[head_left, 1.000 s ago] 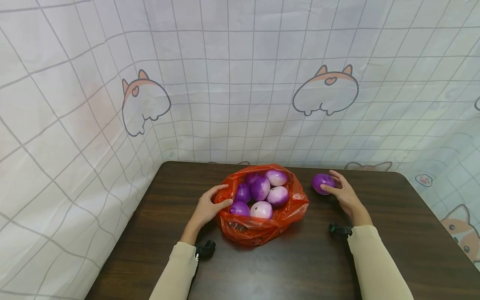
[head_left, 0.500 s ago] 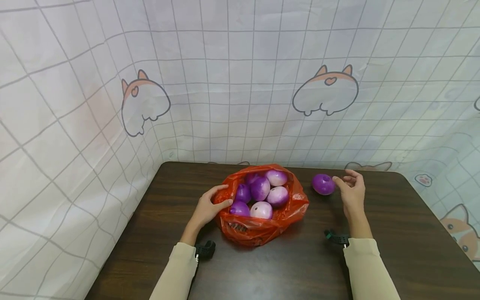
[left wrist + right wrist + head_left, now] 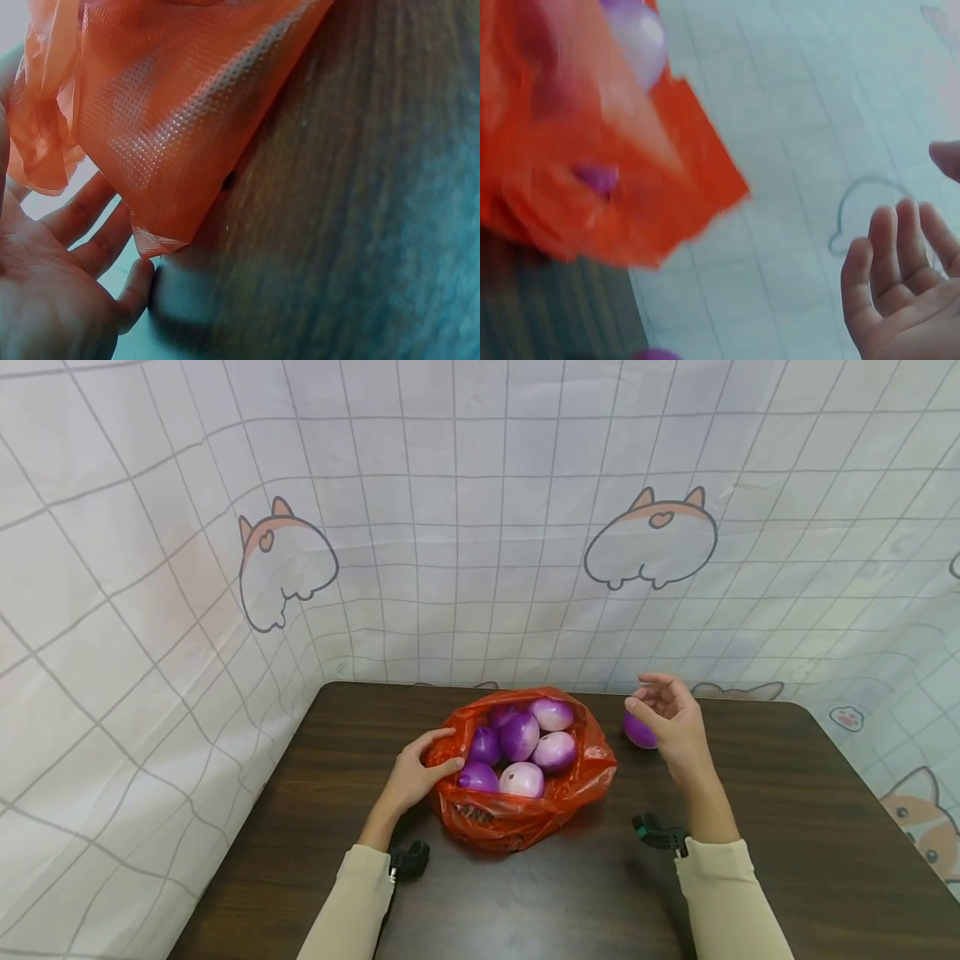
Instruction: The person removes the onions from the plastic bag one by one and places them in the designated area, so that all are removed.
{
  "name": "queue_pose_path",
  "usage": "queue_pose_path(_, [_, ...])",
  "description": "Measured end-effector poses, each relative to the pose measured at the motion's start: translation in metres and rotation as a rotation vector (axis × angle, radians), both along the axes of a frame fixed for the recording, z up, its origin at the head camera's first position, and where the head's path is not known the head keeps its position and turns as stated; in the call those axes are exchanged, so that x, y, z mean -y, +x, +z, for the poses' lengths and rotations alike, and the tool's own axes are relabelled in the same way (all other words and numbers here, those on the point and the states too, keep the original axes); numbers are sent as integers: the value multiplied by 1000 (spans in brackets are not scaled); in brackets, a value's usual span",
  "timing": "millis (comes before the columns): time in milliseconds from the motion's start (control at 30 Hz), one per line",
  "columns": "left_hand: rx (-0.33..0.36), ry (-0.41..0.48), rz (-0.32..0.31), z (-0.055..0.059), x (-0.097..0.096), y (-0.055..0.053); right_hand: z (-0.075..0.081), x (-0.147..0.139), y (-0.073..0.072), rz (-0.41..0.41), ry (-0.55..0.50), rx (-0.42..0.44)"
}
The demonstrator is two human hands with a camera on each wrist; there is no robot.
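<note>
A red plastic bag (image 3: 510, 827) stands on the table with its mouth spread wide. Several shiny purple-and-white onions (image 3: 519, 737) fill it. At the bag's left rim my left hand (image 3: 411, 777) holds the plastic, thumb over the edge; the left wrist view shows some of its fingers (image 3: 105, 240) spread beside the bag. One loose purple onion (image 3: 639, 732) lies on the table to the right of the bag. My right hand (image 3: 678, 727) hovers over it with loosely bent fingers, partly covering it in the head view. Nothing is in this hand.
The dark wooden table (image 3: 555, 902) runs up to a white curtain (image 3: 465, 552) with grid lines and cartoon corgis. This curtain also closes off the left and right sides. Each wrist wears a black strap (image 3: 408, 858) with a small device.
My right hand first draws back from the loose onion to the right, letting go of it, then rises and swings left over it. My left hand and the bag stay put.
</note>
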State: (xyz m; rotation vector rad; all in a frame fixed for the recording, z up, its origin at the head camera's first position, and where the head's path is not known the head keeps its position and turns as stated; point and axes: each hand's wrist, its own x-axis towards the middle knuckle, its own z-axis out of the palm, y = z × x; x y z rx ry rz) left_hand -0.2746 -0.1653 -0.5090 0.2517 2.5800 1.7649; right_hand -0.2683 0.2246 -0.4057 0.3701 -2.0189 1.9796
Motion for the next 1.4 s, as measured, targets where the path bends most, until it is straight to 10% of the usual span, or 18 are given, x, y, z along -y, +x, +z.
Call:
queue_pose_path(300, [22,-9,-37,13,0,6,-2,42,6,115,128,16])
queue_pose_path(667, [-5,13,-2,-1,2,0,-10,72,8,274,260,22])
queue_pose_path(1400, [8,-10,7,-4,2,-1,-47,73,-2,576,539,122])
